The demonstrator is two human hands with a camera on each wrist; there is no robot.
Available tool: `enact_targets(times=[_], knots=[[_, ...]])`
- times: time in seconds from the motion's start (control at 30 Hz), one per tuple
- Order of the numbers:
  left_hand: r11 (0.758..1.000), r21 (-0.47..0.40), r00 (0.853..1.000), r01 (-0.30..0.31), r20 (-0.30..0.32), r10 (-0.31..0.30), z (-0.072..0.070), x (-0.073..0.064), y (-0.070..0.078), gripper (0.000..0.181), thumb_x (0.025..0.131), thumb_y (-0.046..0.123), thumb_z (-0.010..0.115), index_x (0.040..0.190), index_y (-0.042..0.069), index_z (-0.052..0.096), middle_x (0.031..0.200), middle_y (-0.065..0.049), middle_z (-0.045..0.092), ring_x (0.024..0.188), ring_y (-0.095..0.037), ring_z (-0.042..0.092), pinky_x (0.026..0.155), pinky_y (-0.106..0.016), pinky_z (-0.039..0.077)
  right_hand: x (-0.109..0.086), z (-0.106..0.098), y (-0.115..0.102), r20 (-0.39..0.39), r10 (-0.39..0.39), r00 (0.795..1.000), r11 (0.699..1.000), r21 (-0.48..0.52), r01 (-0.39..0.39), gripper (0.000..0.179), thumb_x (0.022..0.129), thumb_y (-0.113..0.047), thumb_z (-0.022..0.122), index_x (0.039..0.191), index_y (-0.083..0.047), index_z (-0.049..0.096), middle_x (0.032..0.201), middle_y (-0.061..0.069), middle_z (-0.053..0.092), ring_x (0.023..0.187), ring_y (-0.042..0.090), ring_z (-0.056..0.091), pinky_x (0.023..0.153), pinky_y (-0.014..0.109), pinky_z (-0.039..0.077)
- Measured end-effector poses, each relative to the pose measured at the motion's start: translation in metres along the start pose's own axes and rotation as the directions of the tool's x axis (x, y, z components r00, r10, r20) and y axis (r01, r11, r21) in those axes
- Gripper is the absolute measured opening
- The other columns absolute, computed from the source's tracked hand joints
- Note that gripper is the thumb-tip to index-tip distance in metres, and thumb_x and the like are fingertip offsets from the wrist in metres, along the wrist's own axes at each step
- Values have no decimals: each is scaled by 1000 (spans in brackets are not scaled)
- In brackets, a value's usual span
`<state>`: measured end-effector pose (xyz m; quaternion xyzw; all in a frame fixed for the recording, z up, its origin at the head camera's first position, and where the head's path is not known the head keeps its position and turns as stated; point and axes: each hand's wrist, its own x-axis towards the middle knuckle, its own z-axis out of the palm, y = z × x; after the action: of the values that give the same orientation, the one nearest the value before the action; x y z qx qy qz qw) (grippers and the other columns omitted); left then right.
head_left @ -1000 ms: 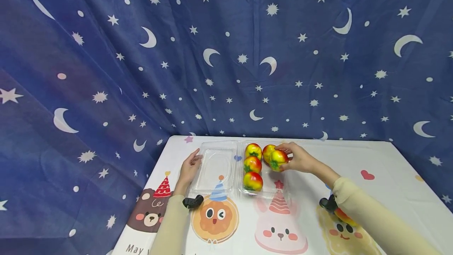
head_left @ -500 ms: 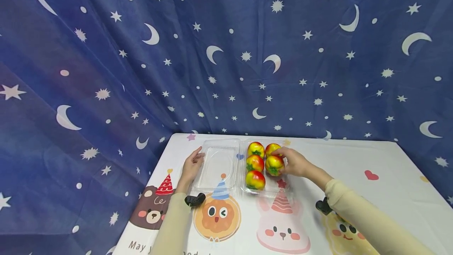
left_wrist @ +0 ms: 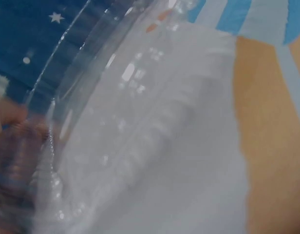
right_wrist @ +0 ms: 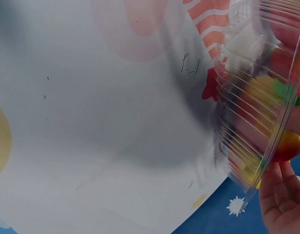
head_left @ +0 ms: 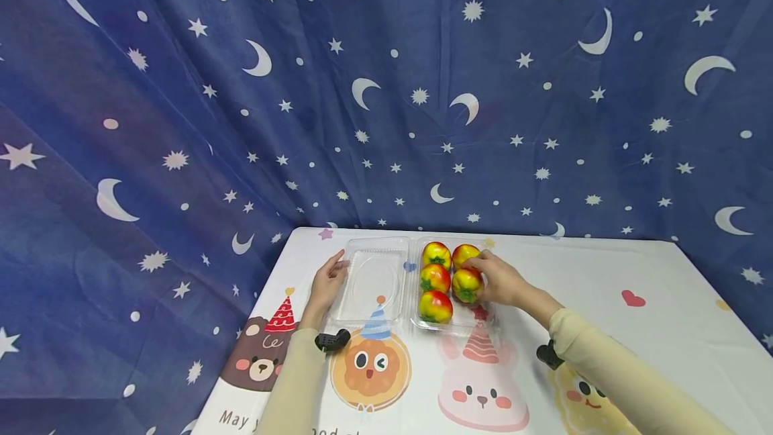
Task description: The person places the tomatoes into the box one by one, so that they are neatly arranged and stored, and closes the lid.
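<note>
My right hand holds a red-and-yellow persimmon with a green calyx, inside the base of a clear plastic clamshell box. It sits second from the back in the right-hand column. In the right wrist view the thumb lies against the fruit, and other fingers show by the ribbed wall. Beside it is another persimmon at the back right. My left hand touches the left edge of the opened lid. In the left wrist view its fingers blur behind clear plastic.
Three persimmons fill the left column of the base. A white cartoon-printed cloth covers the table. Behind it hangs a dark blue curtain with moons and stars. Both wrists wear black devices.
My right hand has lowered the held persimmon into the box, in front of the back-right one. My left hand stays at the lid. A persimmon under the right forearm is no longer visible.
</note>
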<state>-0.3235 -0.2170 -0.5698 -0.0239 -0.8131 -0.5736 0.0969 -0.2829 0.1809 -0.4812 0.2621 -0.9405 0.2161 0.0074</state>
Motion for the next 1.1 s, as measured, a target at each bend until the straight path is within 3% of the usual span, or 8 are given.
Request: enact_targets(times=[0.33, 0.73, 0.97, 1.1], knots=[[1000, 9, 999, 21, 28, -22, 0, -3, -3, 50, 98, 2, 54, 147, 10, 47, 127, -17, 64, 107, -27, 59, 86, -29, 45, -6, -2, 2, 1, -3, 1000, 1000, 31, 3, 65, 65, -8, 88, 125, -5, 63, 110, 17, 56, 100, 35, 57, 83, 53, 51], [1000, 6, 1000, 3, 18, -4, -4, -2, -2, 49, 98, 2, 54, 146, 7, 47, 125, -20, 64, 106, -29, 59, 84, -24, 43, -18, -16, 12, -46, -27, 999, 992, 123, 33, 60, 70, -5, 83, 125, 0, 60, 109, 24, 54, 99, 41, 59, 76, 47, 53], [999, -39, 998, -3, 59, 5, -8, -17, 33, 49, 96, -5, 52, 144, -5, 44, 126, -32, 59, 105, -40, 57, 79, -19, 43, -42, -32, 21, -51, 39, 998, 991, 130, -32, 48, 80, -15, 79, 123, -1, 62, 109, 19, 56, 99, 38, 60, 78, 48, 53], [1000, -25, 999, -18, 48, 19, -6, -8, 18, 48, 98, -1, 53, 146, 0, 45, 127, -27, 61, 105, -36, 57, 79, -18, 42, -56, -39, 27, -47, 69, 997, 991, 122, -62, 43, 83, -19, 78, 120, -3, 63, 109, 15, 57, 100, 37, 60, 80, 50, 53]])
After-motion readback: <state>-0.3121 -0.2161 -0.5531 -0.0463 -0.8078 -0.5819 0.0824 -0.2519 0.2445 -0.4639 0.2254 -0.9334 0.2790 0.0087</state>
